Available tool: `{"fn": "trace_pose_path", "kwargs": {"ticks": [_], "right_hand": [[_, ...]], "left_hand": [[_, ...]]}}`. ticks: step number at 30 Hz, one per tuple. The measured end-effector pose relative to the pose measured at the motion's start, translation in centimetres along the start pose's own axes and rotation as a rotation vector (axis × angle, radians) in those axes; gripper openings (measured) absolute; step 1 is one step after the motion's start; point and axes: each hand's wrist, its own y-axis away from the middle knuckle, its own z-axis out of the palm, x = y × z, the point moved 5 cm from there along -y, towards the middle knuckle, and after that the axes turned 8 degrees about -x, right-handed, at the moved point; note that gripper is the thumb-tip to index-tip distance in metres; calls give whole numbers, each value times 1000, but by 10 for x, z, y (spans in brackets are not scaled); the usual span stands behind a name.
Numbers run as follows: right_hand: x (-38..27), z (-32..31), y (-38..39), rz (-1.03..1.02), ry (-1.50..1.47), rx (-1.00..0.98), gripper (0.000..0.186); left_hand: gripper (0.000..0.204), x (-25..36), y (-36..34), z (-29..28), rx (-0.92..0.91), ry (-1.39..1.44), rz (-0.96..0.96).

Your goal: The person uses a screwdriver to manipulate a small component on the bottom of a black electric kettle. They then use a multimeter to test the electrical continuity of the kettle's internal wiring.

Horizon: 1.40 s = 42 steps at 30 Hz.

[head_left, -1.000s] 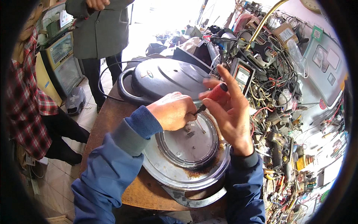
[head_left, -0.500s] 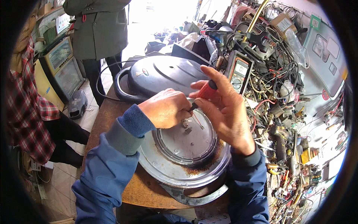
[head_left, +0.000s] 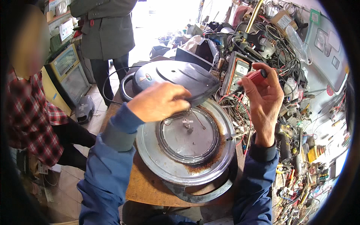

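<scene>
My right hand [head_left: 265, 97] is raised at the right, its fingers closed round the red handle of a screwdriver [head_left: 258, 77] with a dark shaft pointing left. Slightly smeared by motion, my left hand [head_left: 159, 102] hovers over the far left of a round metal pan-like base [head_left: 150, 159], thumb and forefinger apart, nothing visible between them. The base shows its inner disc with a small terminal [head_left: 188, 123] and thin wires, and a rusty rim. Behind it lies a black oval lid-like cover [head_left: 176, 77] with a loop handle. A thin probe tip [head_left: 230, 138] rests at the base's right rim.
The base lies on a brown wooden table [head_left: 146, 191]. A multimeter [head_left: 236, 73] leans beyond it, against a heap of cables and tools [head_left: 288, 138] on the right. A person in a checked shirt [head_left: 32, 120] stands left; another in a dark coat [head_left: 107, 35] stands farther back.
My hands have separated. The right has moved right with the screwdriver, and the left has let go of its dark end. The view has shifted a little.
</scene>
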Motion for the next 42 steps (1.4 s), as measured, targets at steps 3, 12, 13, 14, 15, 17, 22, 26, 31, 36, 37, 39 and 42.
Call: {"fn": "trace_pose_path", "kwargs": {"ticks": [3,12,13,14,15,17,22,26,31,36,37,39,42], "right_hand": [[38,-25,8,112,553,-51,31],[112,-17,47,179,1019,-545,21],[102,-10,48,86,999,-514,21],[88,-3,48,-47,851,-442,23],[87,8,43,61,719,-541,28],[72,29,44,248,442,-717,28],[77,43,58,291,297,-850,26],[79,52,58,292,222,-828,27],[95,52,58,314,162,-850,30],[97,53,56,286,182,-852,32],[98,53,55,262,197,-849,33],[101,53,56,289,163,-849,31],[101,55,57,284,167,-845,31]], "left_hand": [[24,-1,24,-22,151,16,-97],[26,-4,72,26,319,-3,-167],[26,-6,73,28,311,-21,-171],[25,-5,73,31,303,-33,-178],[25,-7,73,34,291,-47,-187],[25,-13,74,39,285,-14,-213],[21,3,64,51,346,-90,-89],[20,-7,67,55,334,-81,-111],[19,-6,66,53,309,-59,-105],[17,-10,65,52,285,-105,-61],[17,-10,64,52,280,-112,-74],[17,-6,61,53,267,-124,-104],[16,0,58,56,258,-123,-126]]}}
